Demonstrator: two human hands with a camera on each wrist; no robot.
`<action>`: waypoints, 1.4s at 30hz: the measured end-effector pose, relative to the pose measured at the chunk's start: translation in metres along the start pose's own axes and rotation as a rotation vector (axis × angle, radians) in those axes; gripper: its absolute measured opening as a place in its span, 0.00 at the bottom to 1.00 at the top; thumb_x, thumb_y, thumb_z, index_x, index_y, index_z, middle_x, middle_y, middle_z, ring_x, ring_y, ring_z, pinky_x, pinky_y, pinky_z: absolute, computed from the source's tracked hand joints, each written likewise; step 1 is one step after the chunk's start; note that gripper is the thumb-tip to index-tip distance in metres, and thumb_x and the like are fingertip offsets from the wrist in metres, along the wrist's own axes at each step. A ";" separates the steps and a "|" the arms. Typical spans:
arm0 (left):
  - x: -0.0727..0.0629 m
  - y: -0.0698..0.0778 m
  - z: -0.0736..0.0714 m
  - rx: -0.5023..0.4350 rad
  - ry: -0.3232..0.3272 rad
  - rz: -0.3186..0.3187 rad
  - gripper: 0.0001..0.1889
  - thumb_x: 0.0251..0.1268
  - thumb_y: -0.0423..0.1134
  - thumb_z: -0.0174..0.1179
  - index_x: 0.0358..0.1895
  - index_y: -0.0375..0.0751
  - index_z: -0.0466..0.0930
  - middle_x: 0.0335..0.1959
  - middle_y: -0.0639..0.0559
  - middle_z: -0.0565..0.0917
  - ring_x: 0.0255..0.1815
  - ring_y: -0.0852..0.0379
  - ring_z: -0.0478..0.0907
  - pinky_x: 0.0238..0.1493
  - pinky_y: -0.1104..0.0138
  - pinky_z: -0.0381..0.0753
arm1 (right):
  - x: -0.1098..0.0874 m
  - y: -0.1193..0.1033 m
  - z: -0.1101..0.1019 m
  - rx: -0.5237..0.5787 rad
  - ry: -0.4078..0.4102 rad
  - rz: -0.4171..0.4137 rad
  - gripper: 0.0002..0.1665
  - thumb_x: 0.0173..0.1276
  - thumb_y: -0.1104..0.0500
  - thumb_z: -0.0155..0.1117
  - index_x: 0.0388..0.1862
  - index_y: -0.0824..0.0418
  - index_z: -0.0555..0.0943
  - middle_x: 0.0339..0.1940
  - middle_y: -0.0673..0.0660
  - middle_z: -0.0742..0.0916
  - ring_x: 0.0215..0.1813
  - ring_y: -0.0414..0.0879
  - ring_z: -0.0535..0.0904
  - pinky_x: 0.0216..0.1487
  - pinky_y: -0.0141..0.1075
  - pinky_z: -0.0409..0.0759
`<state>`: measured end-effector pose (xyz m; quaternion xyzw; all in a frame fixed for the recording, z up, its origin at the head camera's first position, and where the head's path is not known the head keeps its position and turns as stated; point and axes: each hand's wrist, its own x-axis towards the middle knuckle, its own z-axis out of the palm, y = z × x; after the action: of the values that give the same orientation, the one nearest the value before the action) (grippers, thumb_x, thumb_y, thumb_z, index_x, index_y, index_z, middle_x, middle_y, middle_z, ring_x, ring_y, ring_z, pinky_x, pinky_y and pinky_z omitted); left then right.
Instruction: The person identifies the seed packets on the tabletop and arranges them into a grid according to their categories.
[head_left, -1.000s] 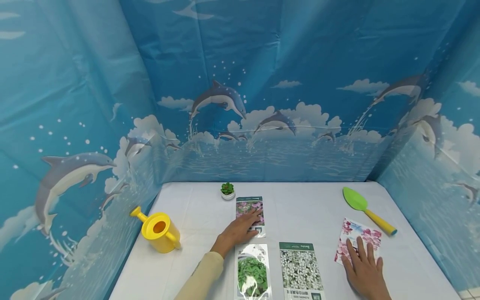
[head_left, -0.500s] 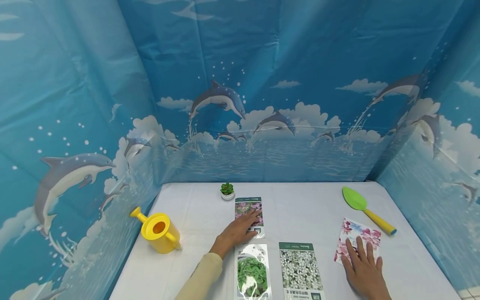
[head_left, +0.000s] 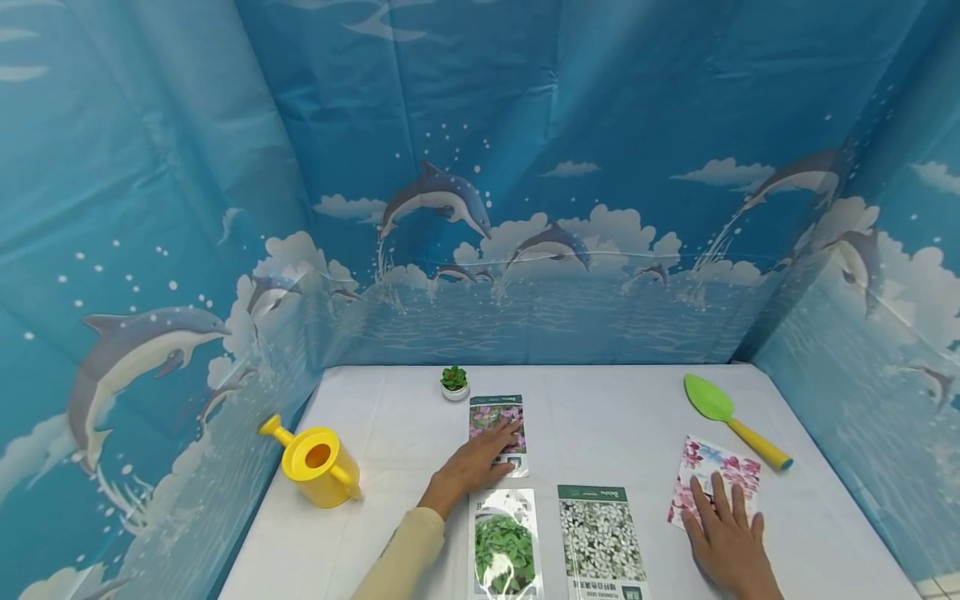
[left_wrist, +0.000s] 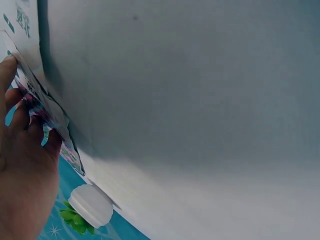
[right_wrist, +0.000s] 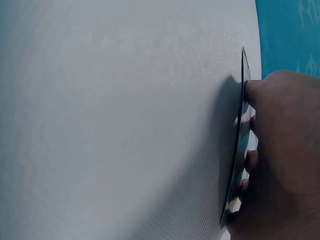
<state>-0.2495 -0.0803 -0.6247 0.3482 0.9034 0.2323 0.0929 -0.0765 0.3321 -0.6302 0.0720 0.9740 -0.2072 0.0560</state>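
Observation:
My left hand [head_left: 474,462] rests with outstretched fingers on a seed packet with pink-purple flowers [head_left: 489,412], covering its middle. In the left wrist view, the fingertips of the left hand [left_wrist: 25,165] touch the face of that packet. On the right side of the table, my right hand [head_left: 726,537] lies spread over the lower part of a packet printed with pink blossoms [head_left: 738,475]. The right wrist view has this packet edge-on, with the right hand [right_wrist: 290,145] laid against its face. Between the hands lie a green-leaf packet [head_left: 504,546] and a white-flower packet [head_left: 602,533].
A yellow watering can [head_left: 322,467] stands at the left. Behind the left hand sits a small potted succulent [head_left: 454,383]. A green trowel with a yellow handle [head_left: 738,421] lies at the back right. Dolphin-print curtains [head_left: 525,208] enclose the white table [head_left: 600,408].

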 end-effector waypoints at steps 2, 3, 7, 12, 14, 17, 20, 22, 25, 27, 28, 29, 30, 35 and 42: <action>0.000 -0.002 0.002 -0.001 -0.002 -0.004 0.39 0.84 0.49 0.59 0.90 0.53 0.52 0.90 0.48 0.53 0.88 0.45 0.55 0.84 0.44 0.61 | 0.001 0.000 0.000 0.005 0.001 -0.002 0.43 0.89 0.45 0.48 0.85 0.74 0.52 0.86 0.78 0.41 0.83 0.79 0.23 0.71 0.82 0.22; 0.001 -0.003 0.003 -0.003 -0.001 -0.004 0.39 0.84 0.49 0.59 0.90 0.54 0.52 0.90 0.48 0.53 0.88 0.45 0.55 0.84 0.45 0.61 | 0.001 -0.001 0.000 0.007 0.003 -0.004 0.43 0.89 0.45 0.48 0.85 0.74 0.52 0.86 0.78 0.41 0.83 0.79 0.23 0.71 0.82 0.22; 0.001 -0.006 0.006 -0.018 0.001 -0.013 0.40 0.84 0.49 0.60 0.90 0.56 0.51 0.90 0.49 0.52 0.88 0.45 0.55 0.84 0.44 0.61 | 0.003 -0.002 0.000 0.017 0.014 -0.018 0.43 0.89 0.44 0.46 0.85 0.73 0.53 0.86 0.78 0.42 0.83 0.79 0.23 0.72 0.82 0.22; 0.001 -0.005 0.005 -0.016 0.009 -0.018 0.40 0.83 0.49 0.61 0.90 0.56 0.52 0.90 0.49 0.53 0.88 0.45 0.56 0.84 0.44 0.62 | 0.006 -0.003 0.000 0.023 0.032 -0.038 0.42 0.90 0.44 0.46 0.85 0.73 0.54 0.86 0.78 0.42 0.83 0.78 0.23 0.72 0.82 0.22; -0.001 -0.004 0.004 -0.026 0.000 -0.020 0.40 0.83 0.49 0.61 0.90 0.56 0.52 0.90 0.49 0.53 0.88 0.45 0.55 0.84 0.44 0.61 | 0.006 -0.003 0.000 0.027 0.032 -0.043 0.42 0.89 0.44 0.46 0.85 0.73 0.54 0.86 0.78 0.42 0.84 0.78 0.23 0.72 0.82 0.22; -0.003 -0.001 0.003 -0.043 -0.023 -0.028 0.40 0.84 0.48 0.60 0.90 0.56 0.51 0.90 0.50 0.51 0.89 0.46 0.53 0.85 0.44 0.58 | 0.007 -0.004 0.000 0.026 0.026 -0.053 0.42 0.89 0.45 0.47 0.85 0.73 0.55 0.87 0.78 0.43 0.84 0.78 0.23 0.72 0.82 0.22; -0.004 0.002 -0.002 -0.037 -0.020 -0.028 0.40 0.85 0.48 0.59 0.90 0.55 0.50 0.90 0.49 0.52 0.88 0.44 0.54 0.85 0.44 0.59 | 0.010 -0.005 -0.001 0.022 0.041 -0.078 0.41 0.89 0.45 0.46 0.85 0.73 0.55 0.87 0.78 0.44 0.84 0.79 0.25 0.72 0.84 0.25; -0.004 0.005 -0.005 -0.028 -0.009 -0.023 0.40 0.85 0.47 0.59 0.90 0.54 0.50 0.90 0.47 0.52 0.88 0.43 0.55 0.85 0.44 0.60 | 0.013 -0.006 -0.003 0.022 0.051 -0.091 0.41 0.90 0.44 0.45 0.86 0.72 0.55 0.87 0.77 0.44 0.84 0.79 0.26 0.73 0.84 0.27; -0.004 0.008 -0.008 -0.025 -0.001 -0.020 0.39 0.85 0.47 0.59 0.90 0.53 0.51 0.90 0.47 0.53 0.88 0.44 0.55 0.85 0.45 0.59 | 0.016 -0.007 -0.004 0.023 0.051 -0.099 0.41 0.90 0.44 0.45 0.86 0.71 0.55 0.87 0.77 0.44 0.85 0.79 0.26 0.73 0.84 0.28; -0.005 0.010 -0.009 -0.028 -0.009 -0.020 0.38 0.85 0.46 0.58 0.90 0.52 0.51 0.90 0.46 0.52 0.89 0.44 0.54 0.86 0.45 0.58 | 0.016 -0.007 -0.004 0.027 0.041 -0.099 0.41 0.90 0.45 0.45 0.86 0.70 0.54 0.87 0.77 0.44 0.84 0.79 0.26 0.73 0.84 0.28; -0.004 0.010 -0.010 -0.033 -0.014 -0.020 0.38 0.85 0.46 0.58 0.90 0.51 0.51 0.90 0.46 0.52 0.89 0.44 0.53 0.85 0.45 0.58 | 0.017 -0.007 -0.004 0.027 0.038 -0.100 0.41 0.90 0.45 0.45 0.86 0.70 0.54 0.87 0.77 0.44 0.84 0.79 0.26 0.73 0.84 0.27; -0.005 0.011 -0.011 -0.037 -0.017 -0.020 0.38 0.85 0.45 0.58 0.90 0.51 0.51 0.90 0.46 0.52 0.89 0.43 0.53 0.85 0.44 0.58 | 0.017 -0.007 -0.005 0.026 0.036 -0.101 0.41 0.90 0.45 0.46 0.86 0.70 0.54 0.87 0.77 0.44 0.84 0.79 0.26 0.73 0.84 0.27; -0.004 0.011 -0.011 -0.037 -0.016 -0.018 0.38 0.85 0.45 0.59 0.90 0.51 0.52 0.90 0.45 0.53 0.88 0.43 0.54 0.85 0.44 0.59 | 0.018 -0.007 -0.004 0.027 0.035 -0.103 0.41 0.90 0.45 0.46 0.86 0.70 0.54 0.87 0.78 0.44 0.84 0.79 0.26 0.73 0.84 0.27; -0.005 0.011 -0.012 -0.039 -0.007 -0.011 0.38 0.85 0.45 0.59 0.89 0.50 0.54 0.89 0.44 0.54 0.88 0.42 0.55 0.84 0.43 0.60 | 0.022 -0.008 -0.004 0.032 0.042 -0.114 0.41 0.89 0.45 0.47 0.87 0.70 0.54 0.87 0.78 0.45 0.85 0.79 0.26 0.73 0.84 0.27; -0.005 0.012 -0.011 -0.041 -0.012 -0.019 0.37 0.84 0.44 0.60 0.89 0.49 0.55 0.89 0.45 0.55 0.88 0.44 0.55 0.86 0.46 0.58 | 0.028 -0.010 -0.004 0.034 0.038 -0.122 0.41 0.89 0.45 0.48 0.87 0.69 0.55 0.87 0.78 0.46 0.85 0.79 0.27 0.73 0.84 0.27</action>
<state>-0.2429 -0.0798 -0.6091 0.3390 0.9012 0.2476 0.1078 -0.1058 0.3278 -0.6267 0.0176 0.9739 -0.2251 0.0236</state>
